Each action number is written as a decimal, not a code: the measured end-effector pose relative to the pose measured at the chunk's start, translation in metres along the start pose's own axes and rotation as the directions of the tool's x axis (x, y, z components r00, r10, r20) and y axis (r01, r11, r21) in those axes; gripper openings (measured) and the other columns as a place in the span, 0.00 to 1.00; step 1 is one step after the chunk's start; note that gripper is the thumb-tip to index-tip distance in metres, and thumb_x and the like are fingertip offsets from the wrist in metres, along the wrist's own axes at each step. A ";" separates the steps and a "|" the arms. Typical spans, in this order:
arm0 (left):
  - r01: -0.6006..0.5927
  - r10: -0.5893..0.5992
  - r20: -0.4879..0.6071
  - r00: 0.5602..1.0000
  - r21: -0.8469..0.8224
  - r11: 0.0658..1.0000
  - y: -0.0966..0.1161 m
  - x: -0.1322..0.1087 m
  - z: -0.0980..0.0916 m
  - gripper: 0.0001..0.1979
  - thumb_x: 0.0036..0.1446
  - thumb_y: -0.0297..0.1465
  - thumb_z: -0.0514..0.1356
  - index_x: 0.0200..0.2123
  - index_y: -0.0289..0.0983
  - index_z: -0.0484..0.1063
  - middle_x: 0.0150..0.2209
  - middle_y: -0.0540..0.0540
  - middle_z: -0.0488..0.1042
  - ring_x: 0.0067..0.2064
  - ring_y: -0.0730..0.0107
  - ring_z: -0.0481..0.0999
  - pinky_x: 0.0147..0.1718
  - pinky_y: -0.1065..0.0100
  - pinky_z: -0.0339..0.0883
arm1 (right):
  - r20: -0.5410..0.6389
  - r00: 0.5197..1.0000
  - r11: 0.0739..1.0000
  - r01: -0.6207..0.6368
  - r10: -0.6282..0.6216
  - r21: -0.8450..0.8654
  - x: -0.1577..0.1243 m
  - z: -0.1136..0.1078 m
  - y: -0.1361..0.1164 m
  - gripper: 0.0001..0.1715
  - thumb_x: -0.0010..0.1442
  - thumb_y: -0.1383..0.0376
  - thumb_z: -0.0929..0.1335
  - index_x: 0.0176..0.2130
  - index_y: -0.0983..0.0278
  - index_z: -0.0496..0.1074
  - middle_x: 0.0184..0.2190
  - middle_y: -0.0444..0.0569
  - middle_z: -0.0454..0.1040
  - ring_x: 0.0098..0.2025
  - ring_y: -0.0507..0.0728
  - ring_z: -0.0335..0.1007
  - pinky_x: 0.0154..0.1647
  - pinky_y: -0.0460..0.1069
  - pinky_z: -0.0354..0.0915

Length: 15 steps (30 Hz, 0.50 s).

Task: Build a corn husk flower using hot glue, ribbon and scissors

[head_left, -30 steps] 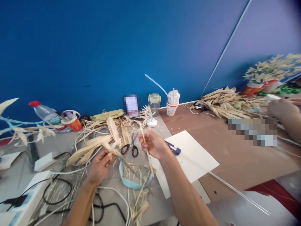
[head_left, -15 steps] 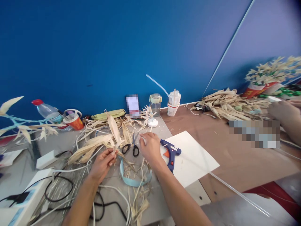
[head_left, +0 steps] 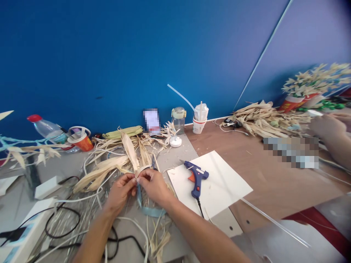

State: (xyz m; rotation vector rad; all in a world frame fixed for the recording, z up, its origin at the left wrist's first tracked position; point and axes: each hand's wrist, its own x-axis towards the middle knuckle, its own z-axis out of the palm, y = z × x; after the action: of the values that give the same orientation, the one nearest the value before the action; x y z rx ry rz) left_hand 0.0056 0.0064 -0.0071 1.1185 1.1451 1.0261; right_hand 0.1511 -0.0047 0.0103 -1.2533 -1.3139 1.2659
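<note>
My left hand (head_left: 122, 189) and my right hand (head_left: 153, 183) meet fingertip to fingertip in front of the dried corn husks (head_left: 129, 150). Both are closed in a pinch on something small and pale that their fingers mostly hide. A light blue ribbon (head_left: 152, 211) hangs down in a loop just below my right hand. Behind that hand, the scissors (head_left: 154, 163) are largely covered. To the right, a blue glue gun (head_left: 197, 178) lies on a white sheet (head_left: 222, 182).
A small husk flower stands in a white round base (head_left: 175, 141). Behind are a jar (head_left: 178, 118) and stacked paper cups (head_left: 199, 124). Cables and a power strip (head_left: 35, 223) lie at left. Another person's hand (head_left: 325, 126) is at far right.
My right hand has moved left and down from beside the scissors to meet my left hand, uncovering the glue gun. The view has shifted slightly to the right.
</note>
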 end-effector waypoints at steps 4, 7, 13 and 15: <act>-0.011 0.008 0.040 0.999 0.087 0.996 -0.004 0.000 -0.001 0.11 0.47 0.37 0.65 0.28 0.35 0.71 0.15 0.53 0.68 0.19 0.76 0.64 0.21 0.74 0.56 | -0.048 0.996 0.996 -0.066 0.069 0.058 0.002 -0.001 0.000 0.05 0.50 0.70 0.66 0.23 0.66 0.68 0.20 0.40 0.66 0.23 0.48 0.61 0.26 0.42 0.57; -0.030 0.025 0.075 0.997 0.056 0.998 -0.002 -0.002 0.000 0.11 0.47 0.37 0.65 0.30 0.35 0.72 0.18 0.52 0.70 0.21 0.74 0.67 0.24 0.73 0.59 | -0.053 0.997 0.995 -0.055 0.060 0.083 0.002 -0.003 0.000 0.06 0.50 0.69 0.66 0.22 0.66 0.67 0.20 0.40 0.65 0.23 0.48 0.60 0.25 0.42 0.57; 0.073 -0.060 0.077 0.995 -0.176 0.982 0.006 -0.005 0.004 0.13 0.46 0.36 0.66 0.33 0.36 0.72 0.23 0.51 0.72 0.22 0.74 0.69 0.24 0.72 0.62 | -0.035 0.999 0.999 0.012 -0.010 0.050 0.002 -0.003 0.002 0.06 0.51 0.70 0.64 0.24 0.65 0.67 0.21 0.41 0.67 0.24 0.48 0.62 0.25 0.43 0.57; 0.084 -0.070 0.077 0.995 -0.195 0.977 0.006 -0.005 0.004 0.12 0.44 0.35 0.67 0.33 0.36 0.72 0.22 0.52 0.71 0.21 0.75 0.69 0.23 0.73 0.62 | -0.010 1.000 0.999 0.018 -0.018 0.050 0.002 -0.001 0.003 0.07 0.51 0.70 0.63 0.24 0.65 0.68 0.21 0.41 0.67 0.24 0.49 0.63 0.26 0.42 0.58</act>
State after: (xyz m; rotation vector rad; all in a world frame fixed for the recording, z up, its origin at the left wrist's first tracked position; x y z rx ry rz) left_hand 0.0087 0.0021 -0.0004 0.9376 0.9989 1.0094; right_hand 0.1526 -0.0028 0.0075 -1.2086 -1.2759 1.2713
